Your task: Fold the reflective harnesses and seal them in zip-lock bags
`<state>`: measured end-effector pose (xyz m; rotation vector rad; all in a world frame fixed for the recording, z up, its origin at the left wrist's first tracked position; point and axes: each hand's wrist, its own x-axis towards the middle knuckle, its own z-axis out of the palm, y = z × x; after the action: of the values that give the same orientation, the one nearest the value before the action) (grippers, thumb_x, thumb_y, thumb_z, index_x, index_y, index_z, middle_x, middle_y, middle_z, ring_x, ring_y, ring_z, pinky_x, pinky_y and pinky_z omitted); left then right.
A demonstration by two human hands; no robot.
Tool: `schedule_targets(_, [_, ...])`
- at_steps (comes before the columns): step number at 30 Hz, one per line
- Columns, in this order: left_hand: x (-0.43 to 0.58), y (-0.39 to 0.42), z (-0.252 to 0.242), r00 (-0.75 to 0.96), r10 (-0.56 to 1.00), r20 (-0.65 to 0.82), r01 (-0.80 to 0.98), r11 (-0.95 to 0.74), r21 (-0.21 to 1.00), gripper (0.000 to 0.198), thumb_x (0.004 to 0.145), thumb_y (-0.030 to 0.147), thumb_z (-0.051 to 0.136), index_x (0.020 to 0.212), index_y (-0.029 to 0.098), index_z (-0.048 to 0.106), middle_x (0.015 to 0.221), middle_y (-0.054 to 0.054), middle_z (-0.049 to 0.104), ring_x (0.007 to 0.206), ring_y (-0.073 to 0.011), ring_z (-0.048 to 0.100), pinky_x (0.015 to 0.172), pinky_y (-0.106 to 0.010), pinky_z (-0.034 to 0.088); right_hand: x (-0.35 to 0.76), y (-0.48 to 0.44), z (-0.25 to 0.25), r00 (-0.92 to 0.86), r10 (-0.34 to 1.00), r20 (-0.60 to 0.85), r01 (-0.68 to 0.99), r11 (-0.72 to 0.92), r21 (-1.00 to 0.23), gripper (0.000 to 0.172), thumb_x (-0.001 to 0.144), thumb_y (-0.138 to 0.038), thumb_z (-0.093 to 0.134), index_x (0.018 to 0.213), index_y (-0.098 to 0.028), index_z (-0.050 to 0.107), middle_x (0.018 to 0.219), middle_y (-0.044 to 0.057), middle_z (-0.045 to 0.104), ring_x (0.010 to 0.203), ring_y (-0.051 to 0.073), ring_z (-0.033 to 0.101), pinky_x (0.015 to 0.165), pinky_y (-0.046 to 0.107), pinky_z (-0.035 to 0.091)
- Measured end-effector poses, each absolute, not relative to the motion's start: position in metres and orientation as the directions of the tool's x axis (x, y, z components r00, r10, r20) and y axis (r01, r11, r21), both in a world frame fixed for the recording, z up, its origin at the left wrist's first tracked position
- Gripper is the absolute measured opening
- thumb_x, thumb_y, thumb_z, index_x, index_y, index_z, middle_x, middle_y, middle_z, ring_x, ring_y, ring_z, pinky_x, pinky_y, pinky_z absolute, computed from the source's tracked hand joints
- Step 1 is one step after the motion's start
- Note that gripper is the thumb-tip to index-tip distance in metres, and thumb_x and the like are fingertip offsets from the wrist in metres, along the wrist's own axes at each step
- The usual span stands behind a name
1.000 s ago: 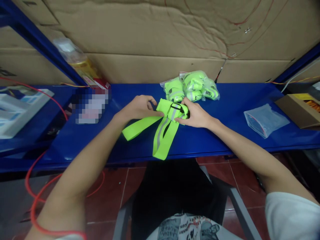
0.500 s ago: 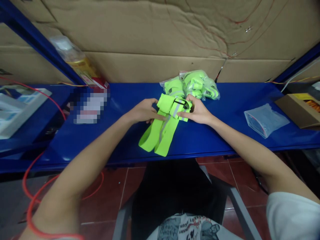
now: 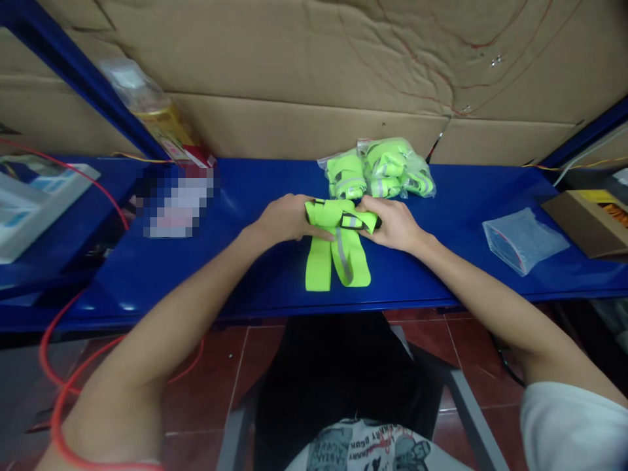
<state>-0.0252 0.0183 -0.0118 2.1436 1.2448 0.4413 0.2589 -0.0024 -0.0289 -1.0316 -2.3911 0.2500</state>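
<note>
A neon-yellow reflective strap with a grey stripe and a black buckle lies on the blue shelf in front of me. My left hand grips the folded top of the strap from the left. My right hand grips the same folded part from the right, near the buckle. Two loops of the strap hang toward the shelf's front edge. Just behind my hands sit bagged neon-yellow straps in clear plastic.
A stack of clear zip bags lies at the right, with an open cardboard box beyond it. Cardboard sheets line the back. A bottle leans at the back left. A red cable loops at the left.
Both hands have gathered the strap: its loose loops, spread to the left a second ago, now lie straight and shorter below my hands. My hands moved slightly closer together.
</note>
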Motion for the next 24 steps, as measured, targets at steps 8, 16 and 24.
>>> schedule_targets(8, [-0.042,0.024,0.003,0.522,0.822,-0.226,0.639,-0.202,0.742,0.048,0.088,0.067,0.072,0.102,0.022,0.073,0.074,-0.004,0.074,0.048,-0.0158,0.061,0.048,-0.028,0.043,0.262,0.001,-0.026,-0.681,0.624,0.383,0.596,0.776,-0.206,0.019,0.104,-0.022,0.053,0.108,-0.026,0.071,0.118,0.008,0.076,0.109,0.029,0.069,0.079,0.038,0.047])
schedule_targets(16, [-0.044,0.026,0.002,0.512,0.798,-0.319,0.607,-0.073,0.791,0.060,0.073,0.060,0.093,0.115,0.024,0.071,0.078,-0.005,0.077,0.060,-0.0221,0.073,0.051,-0.032,0.053,0.268,0.002,-0.016,-0.724,0.562,0.400,0.450,0.824,-0.343,0.050,0.090,-0.071,0.078,0.109,-0.025,0.076,0.128,0.010,0.075,0.116,0.033,0.071,0.095,0.044,0.054])
schedule_targets(24, [-0.042,0.017,-0.004,0.552,0.812,-0.189,0.629,-0.257,0.734,0.068,0.065,0.052,0.097,0.109,0.028,0.052,0.068,0.005,0.065,0.055,-0.0169,0.062,0.051,-0.028,0.043,0.264,0.008,-0.022,-0.528,0.779,0.339,0.548,0.617,-0.565,0.064,0.079,-0.062,0.088,0.126,-0.021,0.076,0.120,0.012,0.079,0.103,0.032,0.073,0.091,0.046,0.056])
